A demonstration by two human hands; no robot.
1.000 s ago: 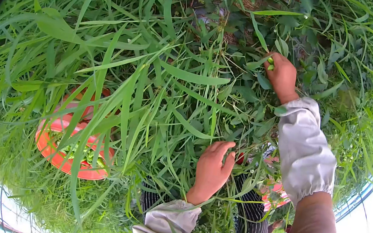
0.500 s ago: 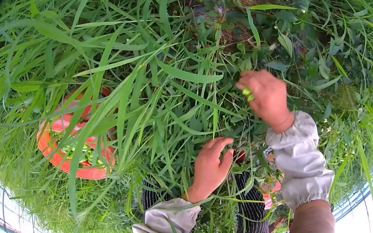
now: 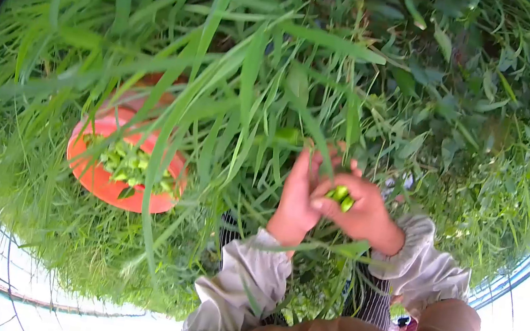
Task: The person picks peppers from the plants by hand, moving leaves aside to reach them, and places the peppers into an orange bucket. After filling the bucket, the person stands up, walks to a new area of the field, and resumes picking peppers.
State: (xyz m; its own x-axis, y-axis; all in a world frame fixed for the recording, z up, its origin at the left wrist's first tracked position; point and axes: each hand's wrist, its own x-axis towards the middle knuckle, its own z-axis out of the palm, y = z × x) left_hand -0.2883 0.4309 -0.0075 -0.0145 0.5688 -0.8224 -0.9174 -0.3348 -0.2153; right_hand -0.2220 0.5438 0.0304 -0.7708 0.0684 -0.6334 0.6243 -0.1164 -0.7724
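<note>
My right hand (image 3: 361, 213) is closed around a few small green pods (image 3: 340, 196), held low in the middle of the view. My left hand (image 3: 298, 194) stands upright right beside it, fingers raised and spread, touching the right hand's fingers and the pods; it grips nothing that I can see. Both wrists come out of pale gathered sleeve covers. An orange bowl (image 3: 100, 181) with green pods (image 3: 131, 164) inside sits in the grass to the left of my hands.
Tall grass blades (image 3: 237, 73) hang over the bowl and my hands. Leafy plants (image 3: 463, 105) fill the upper right. Striped dark fabric (image 3: 368, 302) shows between my arms.
My right hand has come down from the plants at the upper right to meet my left hand, carrying the pods. The view has tilted, so the bowl sits higher and nearer.
</note>
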